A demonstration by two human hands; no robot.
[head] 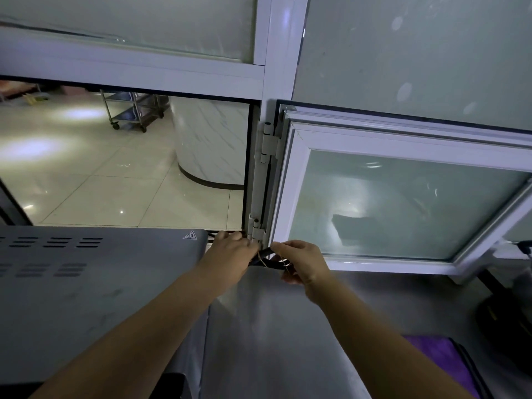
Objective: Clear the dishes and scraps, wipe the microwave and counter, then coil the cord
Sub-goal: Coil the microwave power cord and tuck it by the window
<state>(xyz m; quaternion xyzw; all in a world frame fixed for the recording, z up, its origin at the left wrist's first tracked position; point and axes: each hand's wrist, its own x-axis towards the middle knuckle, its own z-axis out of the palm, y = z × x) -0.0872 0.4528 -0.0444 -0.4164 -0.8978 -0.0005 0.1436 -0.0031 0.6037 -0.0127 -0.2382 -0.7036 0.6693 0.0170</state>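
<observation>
1. The worktop [273, 326] shows no dishes or scraps; clearing looks done, wiping cannot be judged.
2. The microwave [95, 283] sits near left.
3. The left hand [230, 250] and right hand [299, 262] pinch the bundled black cord [263, 257] at the far edge; a thin tie [260, 259] seems to be going on, so coiling looks nearly finished.

Two bare forearms, no sleeves, bare hands [230, 254]
</observation>
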